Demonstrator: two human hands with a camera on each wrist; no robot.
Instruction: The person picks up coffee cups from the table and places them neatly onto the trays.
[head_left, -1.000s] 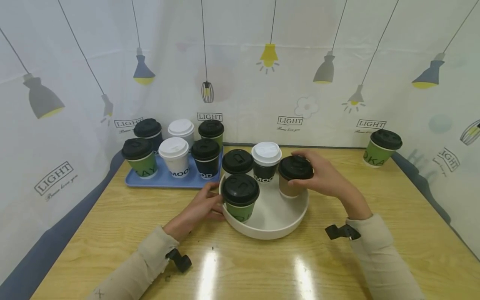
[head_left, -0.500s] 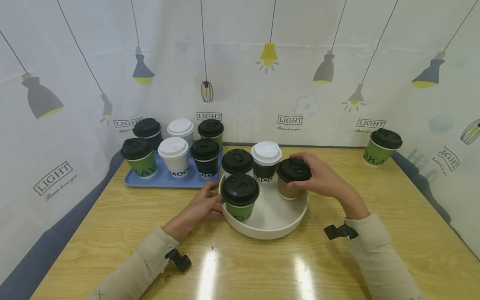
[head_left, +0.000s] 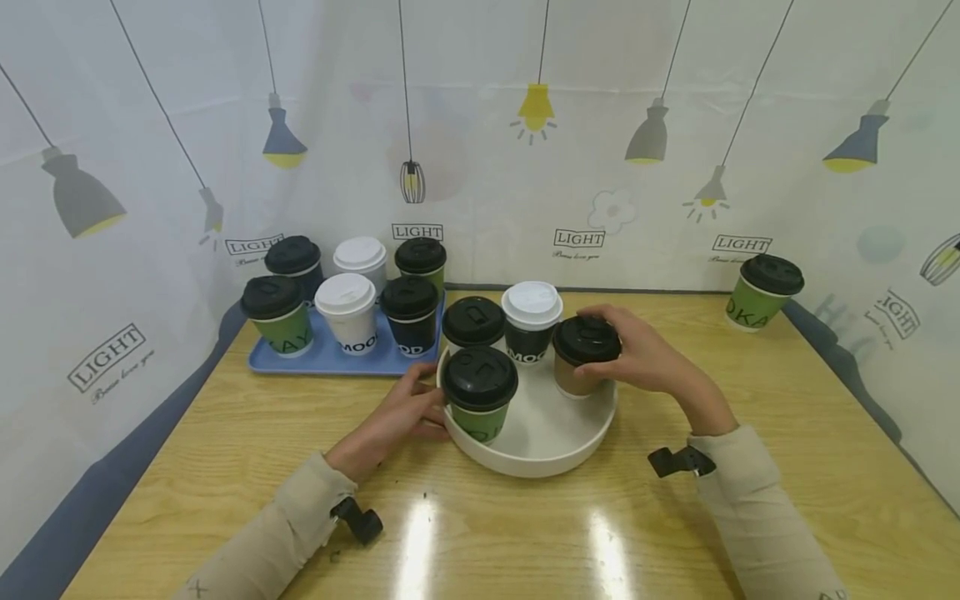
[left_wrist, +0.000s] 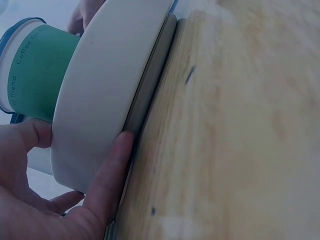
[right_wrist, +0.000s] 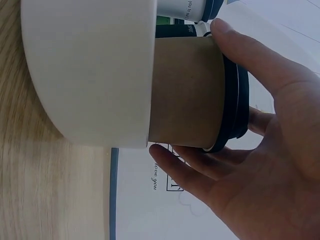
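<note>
My right hand (head_left: 637, 354) holds a brown paper coffee cup (right_wrist: 187, 92) by its black lid (head_left: 587, 339), thumb on one side and fingers on the other. That cup stands upright inside a round white tray (head_left: 536, 467), at its right side. At the tray's left side my left hand (head_left: 397, 417) grips the wall; in the left wrist view the thumb lies at the rim and a finger (left_wrist: 112, 172) along the base. Also in the tray are a green cup (head_left: 480, 423) in front, a black cup with a white lid (head_left: 531, 340), and a black-lidded cup (head_left: 474, 323) mostly hidden behind the green one.
A blue rectangular tray (head_left: 341, 364) at the back left bears several lidded cups in two rows. One green cup with a black lid (head_left: 757, 296) stands alone at the back right of the wooden table (head_left: 300, 483). A printed curtain (head_left: 480, 167) borders the back and sides.
The brown cup and my right hand have shifted slightly left and towards me inside the tray. My left hand keeps its hold on the tray, which stays in place.
</note>
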